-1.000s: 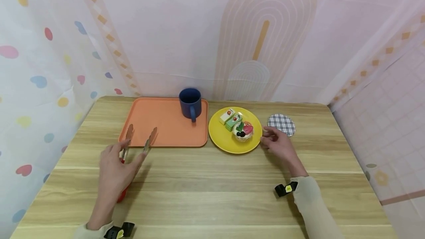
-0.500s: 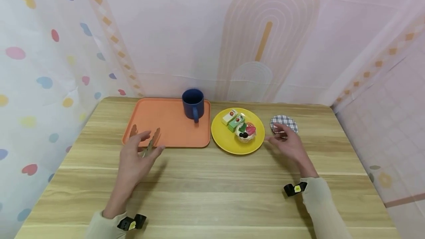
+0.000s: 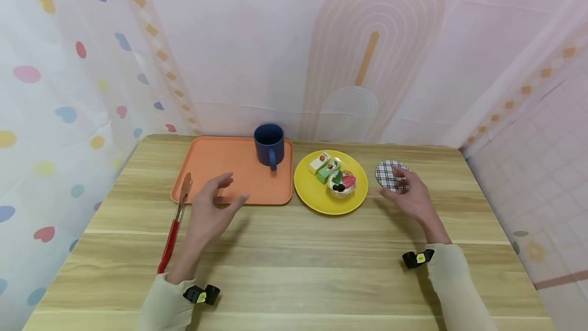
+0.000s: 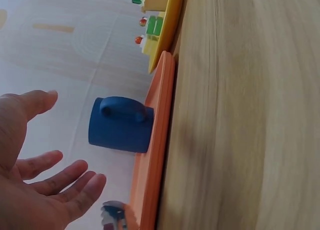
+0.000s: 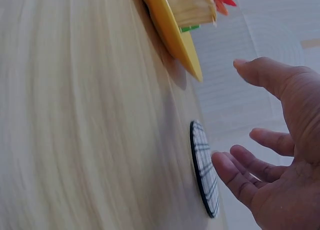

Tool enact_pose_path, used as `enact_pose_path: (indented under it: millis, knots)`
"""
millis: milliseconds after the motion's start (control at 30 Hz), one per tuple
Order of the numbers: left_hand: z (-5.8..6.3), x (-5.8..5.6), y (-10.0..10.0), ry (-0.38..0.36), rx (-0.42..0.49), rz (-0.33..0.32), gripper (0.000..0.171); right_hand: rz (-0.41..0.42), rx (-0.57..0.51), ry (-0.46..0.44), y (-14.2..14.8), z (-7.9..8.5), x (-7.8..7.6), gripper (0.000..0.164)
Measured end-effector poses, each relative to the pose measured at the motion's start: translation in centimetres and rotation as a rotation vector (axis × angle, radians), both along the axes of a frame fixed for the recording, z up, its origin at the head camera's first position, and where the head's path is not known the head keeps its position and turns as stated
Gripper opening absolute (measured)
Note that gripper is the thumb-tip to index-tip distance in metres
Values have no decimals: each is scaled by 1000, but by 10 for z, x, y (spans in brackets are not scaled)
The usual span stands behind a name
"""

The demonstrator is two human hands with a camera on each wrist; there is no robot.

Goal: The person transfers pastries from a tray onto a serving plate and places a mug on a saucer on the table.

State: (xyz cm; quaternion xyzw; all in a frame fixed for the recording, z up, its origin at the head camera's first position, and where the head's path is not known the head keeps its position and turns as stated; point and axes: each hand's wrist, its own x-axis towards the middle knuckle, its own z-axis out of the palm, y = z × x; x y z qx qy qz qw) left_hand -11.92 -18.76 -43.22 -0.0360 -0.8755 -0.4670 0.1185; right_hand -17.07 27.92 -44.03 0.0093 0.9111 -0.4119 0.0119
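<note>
My left hand [image 3: 212,207] hovers open over the front edge of the orange tray [image 3: 216,160], holding nothing. Red-handled metal tongs [image 3: 175,226] lie just left of it, tips on the tray. A dark blue mug [image 3: 269,144] stands at the tray's back right corner; the left wrist view shows this mug [image 4: 120,125] beyond my spread fingers [image 4: 60,190]. My right hand [image 3: 410,195] is open, fingertips over the near edge of a checked round coaster [image 3: 388,173]. The right wrist view shows the coaster [image 5: 204,170] close to those fingers [image 5: 240,175]. A yellow plate [image 3: 317,199] carries small cakes [image 3: 339,182].
Everything sits on a wooden table [image 3: 294,259] with patterned curtain walls close behind and on both sides. The yellow plate [image 5: 172,32] lies between the tray and the coaster, near the table's back edge.
My left hand let go of the tongs and moved right over the tray's front edge; the tongs now lie on the table. My right hand slid from the plate's rim to the coaster.
</note>
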Motion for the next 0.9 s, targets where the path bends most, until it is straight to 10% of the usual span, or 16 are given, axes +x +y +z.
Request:
enact_pose_path:
  millis: [900]
  knots:
    - [-19,-45,25,-32,171,-135,63,15,138,-13,32,1,-15,103]
